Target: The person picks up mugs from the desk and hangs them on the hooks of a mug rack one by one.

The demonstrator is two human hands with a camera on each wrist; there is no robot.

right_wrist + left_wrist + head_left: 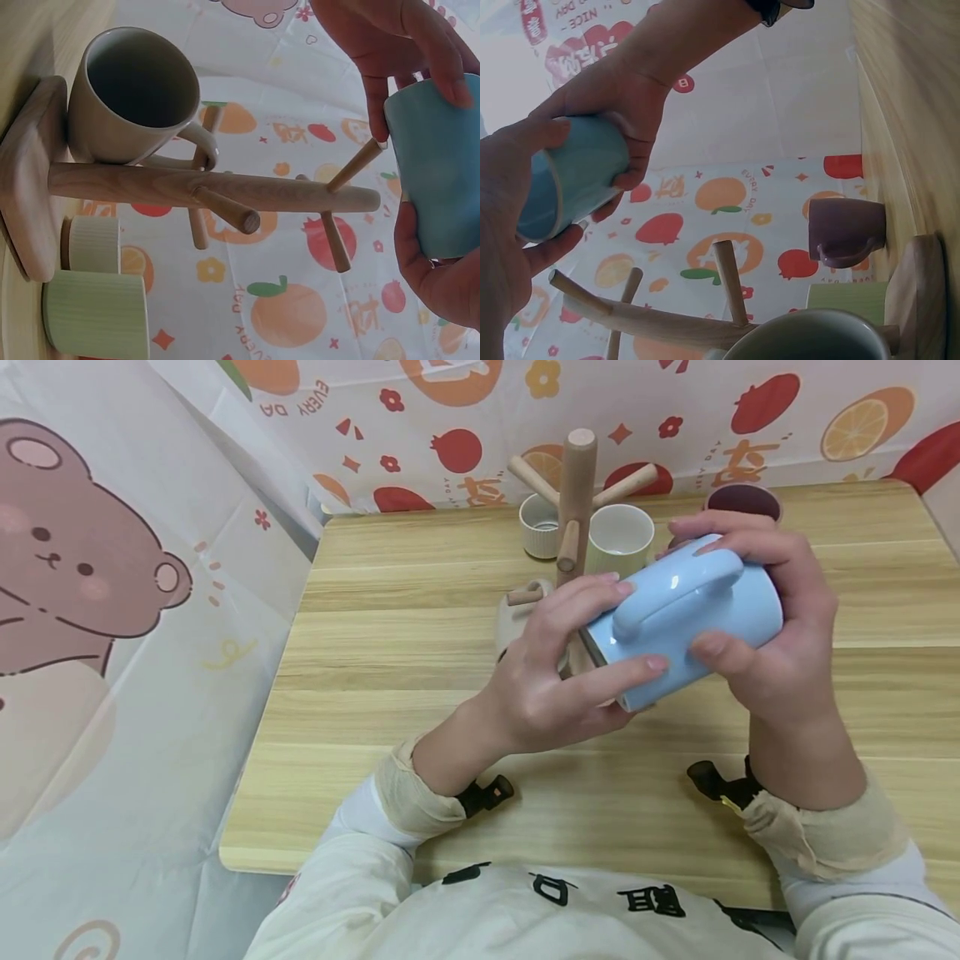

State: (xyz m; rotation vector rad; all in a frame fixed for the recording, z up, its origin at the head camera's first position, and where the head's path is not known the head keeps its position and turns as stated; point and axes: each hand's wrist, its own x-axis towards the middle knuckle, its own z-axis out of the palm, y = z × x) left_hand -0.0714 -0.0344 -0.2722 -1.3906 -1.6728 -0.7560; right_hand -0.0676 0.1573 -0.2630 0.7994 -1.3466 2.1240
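Observation:
Both hands hold a light blue mug tilted on its side above the table, its handle turned upward. My left hand grips the rim end, with fingers spread along the wall and beside the handle. At the base end, my right hand wraps around the body, its thumb on the near side. Behind the mug stands a wooden mug tree with several pegs. A beige-grey mug is on the tree's lower part, its handle around a peg in the right wrist view.
Behind the tree stand a white ribbed cup and a pale green cup. A dark purple mug is at the back right, partly behind the right hand in the head view. A fruit-print cloth hangs along the wooden table's far edge.

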